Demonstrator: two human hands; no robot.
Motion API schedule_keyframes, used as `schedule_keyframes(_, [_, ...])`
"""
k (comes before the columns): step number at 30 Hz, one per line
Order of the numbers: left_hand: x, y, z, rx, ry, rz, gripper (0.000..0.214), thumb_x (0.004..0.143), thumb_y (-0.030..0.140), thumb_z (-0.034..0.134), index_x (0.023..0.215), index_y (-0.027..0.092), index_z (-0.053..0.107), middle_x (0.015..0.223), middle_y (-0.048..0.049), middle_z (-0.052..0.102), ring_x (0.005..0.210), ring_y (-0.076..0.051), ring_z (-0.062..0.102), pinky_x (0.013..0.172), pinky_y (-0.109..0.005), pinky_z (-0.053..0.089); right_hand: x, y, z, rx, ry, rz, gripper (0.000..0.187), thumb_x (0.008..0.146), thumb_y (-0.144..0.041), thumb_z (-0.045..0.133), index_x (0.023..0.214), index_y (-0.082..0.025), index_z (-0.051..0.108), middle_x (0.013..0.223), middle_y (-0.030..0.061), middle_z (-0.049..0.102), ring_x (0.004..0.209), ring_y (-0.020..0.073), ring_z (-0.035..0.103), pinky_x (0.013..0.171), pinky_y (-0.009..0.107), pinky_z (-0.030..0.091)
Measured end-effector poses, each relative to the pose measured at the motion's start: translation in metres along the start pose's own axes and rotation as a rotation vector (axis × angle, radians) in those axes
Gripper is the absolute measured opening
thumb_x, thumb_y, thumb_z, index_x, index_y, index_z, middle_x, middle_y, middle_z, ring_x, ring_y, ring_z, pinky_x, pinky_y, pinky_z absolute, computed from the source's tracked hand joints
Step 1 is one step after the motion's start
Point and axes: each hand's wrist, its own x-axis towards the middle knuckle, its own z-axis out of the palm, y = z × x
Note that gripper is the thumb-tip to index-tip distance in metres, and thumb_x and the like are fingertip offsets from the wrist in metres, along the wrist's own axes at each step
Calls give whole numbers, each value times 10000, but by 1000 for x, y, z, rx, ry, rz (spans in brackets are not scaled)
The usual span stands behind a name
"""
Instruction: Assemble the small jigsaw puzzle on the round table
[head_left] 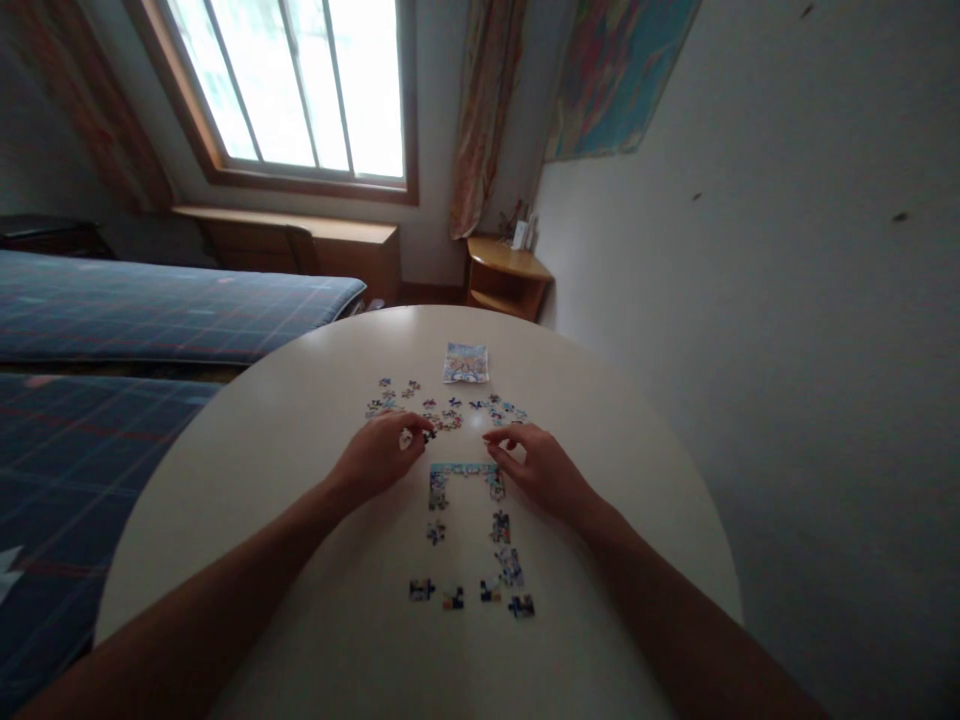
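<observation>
My left hand (379, 455) is closed in a pinch, with a dark puzzle piece (429, 436) at its fingertips. Opposite it, my right hand (536, 465) has thumb and forefinger brought together; whatever lies between them is too small to make out. Just below the hands is a partly joined puzzle border (465, 468), with a top strip and two short sides. Loose pieces lie nearer me, among them a piece on the left (436, 532), one on the right (501, 526) and a lower-right piece (521, 606). Beyond my fingers several scattered pieces (450, 420) spread across the tabletop.
A small printed picture sheet (466, 363) lies toward the far side of the round white table (600, 400). Beds with plaid covers (150, 310) stand at the left. A wall is close on the right, and a corner shelf (510, 260) stands behind the table.
</observation>
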Motion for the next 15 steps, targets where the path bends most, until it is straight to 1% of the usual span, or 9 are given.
schedule_keyframes(4, [8,-27,-21,147,-34,-42,265,828,229,533,957,226,765,962,-36,755,949,-231,668,938,-340,466,3,18,-2,-98,-24,23,221,903,-232,595,1082,-209,723,1104,87,714,1020,234,623,951,428,459])
schedule_keyframes(6, [9,-36,-31,197,-80,-96,269,816,231,531,934,228,773,940,-41,760,926,-234,675,901,-329,475,4,25,-2,-128,-52,22,237,914,-234,579,1098,-212,727,1164,88,693,1087,245,595,991,442,439])
schedule_keyframes(9, [8,-41,-42,204,-202,-186,286,799,218,510,906,243,774,847,-19,757,793,-204,685,779,-285,489,3,31,-1,-151,-93,8,237,920,-241,575,1088,-225,740,1167,77,687,1067,240,588,983,438,446])
schedule_keyframes(11, [7,-41,-47,203,-257,-209,284,792,223,506,889,241,772,810,-13,749,732,-192,679,733,-273,484,3,32,-1,-166,-100,-1,233,919,-244,577,1079,-236,746,1160,72,687,1060,242,585,978,443,449])
schedule_keyframes(13, [7,-43,-49,218,-276,-209,275,792,244,511,891,238,767,811,-18,745,718,-194,675,714,-277,479,3,32,0,-178,-100,-6,235,917,-244,578,1082,-244,747,1163,73,684,1066,247,582,975,451,450])
schedule_keyframes(15, [7,-45,-48,248,-258,-198,264,802,278,520,907,236,759,838,-31,744,742,-206,674,709,-288,478,3,32,0,-180,-100,-14,237,912,-238,582,1081,-248,748,1163,76,683,1064,248,586,969,451,455])
